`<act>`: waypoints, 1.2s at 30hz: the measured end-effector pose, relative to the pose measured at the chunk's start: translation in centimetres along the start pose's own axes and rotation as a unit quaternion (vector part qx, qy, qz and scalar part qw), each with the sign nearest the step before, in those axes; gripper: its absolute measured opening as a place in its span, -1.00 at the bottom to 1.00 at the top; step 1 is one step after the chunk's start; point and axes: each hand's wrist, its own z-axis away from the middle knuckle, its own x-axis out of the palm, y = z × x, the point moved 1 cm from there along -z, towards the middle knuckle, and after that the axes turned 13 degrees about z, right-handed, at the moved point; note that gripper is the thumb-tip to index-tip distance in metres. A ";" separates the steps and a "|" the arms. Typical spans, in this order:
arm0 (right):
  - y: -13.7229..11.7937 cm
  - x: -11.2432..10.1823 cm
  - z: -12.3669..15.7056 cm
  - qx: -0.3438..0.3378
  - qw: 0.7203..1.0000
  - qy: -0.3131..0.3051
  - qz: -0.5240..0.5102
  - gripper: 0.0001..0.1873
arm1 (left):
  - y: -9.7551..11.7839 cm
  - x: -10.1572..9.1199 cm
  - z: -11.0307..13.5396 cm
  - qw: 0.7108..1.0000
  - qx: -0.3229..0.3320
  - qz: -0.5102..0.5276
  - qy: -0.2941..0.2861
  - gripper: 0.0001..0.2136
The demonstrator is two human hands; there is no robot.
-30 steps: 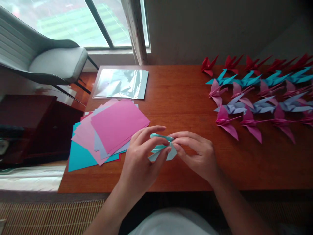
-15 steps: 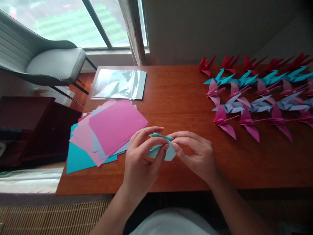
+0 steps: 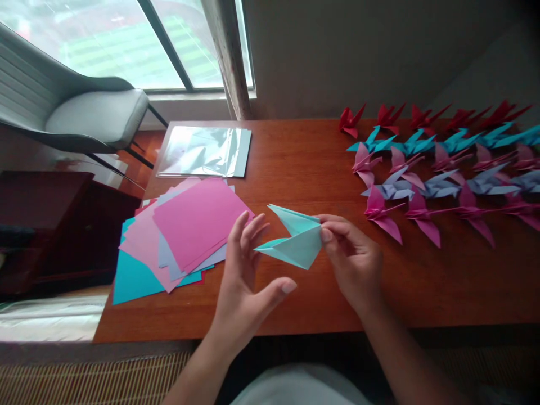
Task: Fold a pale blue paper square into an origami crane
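R hand (image 3: 356,259) pinches folded pale-turquoise paper piece (image 3: 304,246) by one corner, fingers tight, prob. keeping its points free; L hand (image 3: 243,284), fingers spread wide, grips nothing, nr lower tip.

No lettering, label, brand, number or sign legible anywhere in view.
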 end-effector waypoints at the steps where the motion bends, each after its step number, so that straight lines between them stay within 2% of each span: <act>1: -0.1 0.1 0.1 0.005 1.000 0.004 -0.010 -0.92 | -0.4 0.6 0.3 0.999 -0.025 0.023 -0.012 -0.10; 4: -0.4 0.4 0.3 0.000 1.000 -0.001 -0.013 -0.91 | -1.1 2.5 0.7 0.997 -0.053 0.056 -0.015 -0.05; 8: -0.2 0.4 0.5 -0.013 1.000 -0.007 0.001 -0.91 | -1.1 3.8 -0.2 0.996 -0.039 0.080 0.010 -0.35; 13: 0.6 0.2 0.7 0.021 0.997 -0.054 -0.051 -0.88 | -1.0 2.4 -1.5 0.996 -0.011 0.085 0.023 -0.60; 17: 0.9 0.1 0.5 0.031 0.989 -0.113 -0.085 -0.53 | -0.8 0.9 -2.0 0.999 0.008 0.038 0.004 -0.78; 19: 1.0 0.1 0.4 0.022 0.987 -0.140 -0.071 -0.45 | -0.6 0.4 -2.1 1.000 0.012 -0.003 -0.010 -0.84; 21: 1.2 0.1 0.3 0.014 0.987 -0.150 -0.047 -0.49 | -0.5 0.1 -2.1 0.999 0.014 -0.042 -0.026 -0.87; 24: 1.5 0.2 0.1 0.024 0.987 -0.155 -0.024 -0.69 | -0.4 0.0 -2.0 0.998 0.022 -0.057 -0.034 -0.86; 30: 1.9 0.2 0.1 0.094 0.974 -0.187 -0.082 -0.80 | -0.6 0.8 -1.6 0.998 0.020 0.053 0.004 -0.85; 34: 1.7 0.3 0.1 0.124 0.965 -0.203 -0.109 -0.85 | -0.7 1.1 -1.4 0.991 -0.003 0.131 0.030 -0.81; 36: 1.5 0.4 0.1 0.134 0.958 -0.229 -0.108 -0.85 | -0.7 1.2 -1.3 0.988 -0.017 0.150 0.030 -0.82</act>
